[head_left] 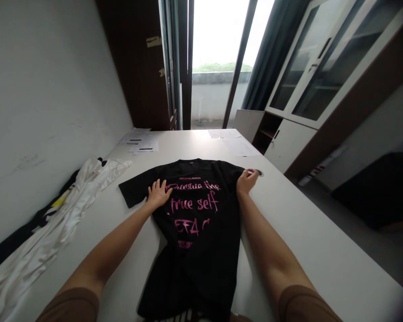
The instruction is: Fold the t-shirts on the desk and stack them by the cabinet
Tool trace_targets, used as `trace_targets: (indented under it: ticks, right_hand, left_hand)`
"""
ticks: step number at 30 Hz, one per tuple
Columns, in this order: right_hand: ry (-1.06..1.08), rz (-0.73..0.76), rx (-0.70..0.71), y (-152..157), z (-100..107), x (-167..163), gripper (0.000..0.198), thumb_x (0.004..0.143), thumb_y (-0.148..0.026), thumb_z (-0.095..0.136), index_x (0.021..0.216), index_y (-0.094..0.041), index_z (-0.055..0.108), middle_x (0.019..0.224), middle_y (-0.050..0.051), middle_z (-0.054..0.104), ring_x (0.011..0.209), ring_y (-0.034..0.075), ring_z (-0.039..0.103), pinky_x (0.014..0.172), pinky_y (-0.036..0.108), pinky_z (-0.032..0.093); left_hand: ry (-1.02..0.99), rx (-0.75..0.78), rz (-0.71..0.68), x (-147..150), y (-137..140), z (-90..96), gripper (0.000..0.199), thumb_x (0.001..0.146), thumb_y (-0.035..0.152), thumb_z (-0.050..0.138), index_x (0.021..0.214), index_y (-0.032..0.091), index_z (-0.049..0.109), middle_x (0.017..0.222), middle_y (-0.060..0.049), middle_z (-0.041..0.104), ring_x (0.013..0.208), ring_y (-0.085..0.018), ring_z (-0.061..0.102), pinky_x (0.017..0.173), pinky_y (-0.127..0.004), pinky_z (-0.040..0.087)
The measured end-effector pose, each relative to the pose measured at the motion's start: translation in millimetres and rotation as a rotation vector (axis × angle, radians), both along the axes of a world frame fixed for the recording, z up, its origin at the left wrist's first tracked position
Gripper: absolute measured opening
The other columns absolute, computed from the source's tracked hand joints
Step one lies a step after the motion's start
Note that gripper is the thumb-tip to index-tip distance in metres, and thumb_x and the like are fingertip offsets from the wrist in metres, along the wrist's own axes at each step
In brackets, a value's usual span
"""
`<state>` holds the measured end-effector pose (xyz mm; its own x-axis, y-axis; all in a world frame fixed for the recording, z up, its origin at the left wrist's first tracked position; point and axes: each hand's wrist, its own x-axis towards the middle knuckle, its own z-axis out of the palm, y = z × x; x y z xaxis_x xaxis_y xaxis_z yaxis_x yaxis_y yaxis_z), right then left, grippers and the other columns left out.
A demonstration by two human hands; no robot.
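Note:
A black T-shirt (201, 268) with pink lettering lies spread on the white table, its collar at the far side and its hem toward me. On the left of the chest, my left hand (159, 194) rests flat with fingers spread, beside the lettering. My right hand (247, 180) is closed at the right sleeve, thumb and fingers pinched at the cloth's edge. Most of that sleeve is hidden behind the hand. The left sleeve lies stretched out to the side, and the shirt's lower part has some folds.
White and dark clothes (70, 214) lie along the wall on the left. Papers (144, 142) sit at the far left of the table (309, 250), and more sheets (238, 144) at the far right. A round dark fitting (259, 173) is near the right edge. Cabinets (309, 76) stand beyond.

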<state>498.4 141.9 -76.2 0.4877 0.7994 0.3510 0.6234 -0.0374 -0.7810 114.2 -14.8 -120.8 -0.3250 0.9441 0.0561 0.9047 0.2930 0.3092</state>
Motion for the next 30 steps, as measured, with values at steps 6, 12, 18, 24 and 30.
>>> trace_targets:
  ticks: [6, 12, 18, 24, 30]
  right_hand:
    - [-0.467, 0.488, -0.217, -40, -4, -55, 0.042, 0.1, -0.042, 0.049, 0.135, -0.02, 0.054, 0.108, 0.013, 0.069, 0.097, 0.029, 0.065, 0.088, 0.039, 0.046]
    - [-0.742, 0.627, -0.355, -48, -16, -75, 0.048, 0.1, -0.047, 0.052, 0.142, -0.024, 0.053, 0.117, 0.015, 0.068, 0.109, 0.032, 0.062, 0.092, 0.04, 0.046]
    - [-0.815, 0.476, -0.329, 5, -15, -26, 0.048, 0.1, -0.05, 0.051, 0.139, -0.024, 0.059, 0.143, 0.019, 0.051, 0.134, 0.036, 0.041, 0.108, 0.052, 0.033]
    - [-0.605, 0.145, -0.402, 54, -24, 39, 0.059, 0.101, -0.052, 0.045, 0.147, -0.016, 0.05, 0.156, 0.025, 0.035, 0.146, 0.04, 0.028, 0.111, 0.064, 0.026]
    - [-0.397, 0.239, -0.291, 79, -29, 45, 0.067, 0.098, -0.05, 0.053, 0.154, -0.015, 0.039, 0.136, 0.021, 0.059, 0.125, 0.032, 0.057, 0.103, 0.043, 0.043]
  left_hand:
    - [0.063, -0.025, 0.015, -28, 10, -7.9, 0.076, 0.095, 0.07, 0.038, 0.155, 0.023, 0.041, 0.166, -0.019, 0.026, 0.154, -0.042, 0.018, 0.119, -0.065, 0.013]
    - [0.116, -0.033, 0.015, -60, 2, -10.3, 0.073, 0.095, 0.069, 0.041, 0.156, 0.028, 0.04, 0.166, -0.015, 0.028, 0.154, -0.04, 0.018, 0.119, -0.066, 0.012]
    - [0.118, -0.075, 0.111, -101, 10, -1.1, 0.072, 0.093, 0.072, 0.041, 0.154, 0.032, 0.043, 0.166, -0.016, 0.028, 0.151, -0.047, 0.021, 0.11, -0.078, 0.015]
    - [0.094, -0.09, 0.119, -114, 30, 7.3, 0.073, 0.093, 0.068, 0.041, 0.156, 0.03, 0.038, 0.163, -0.018, 0.034, 0.149, -0.048, 0.027, 0.109, -0.077, 0.021]
    - [0.209, 0.063, 0.259, -161, 23, 21.5, 0.061, 0.097, 0.05, 0.042, 0.146, 0.014, 0.047, 0.138, -0.022, 0.059, 0.13, -0.037, 0.053, 0.108, -0.05, 0.041]
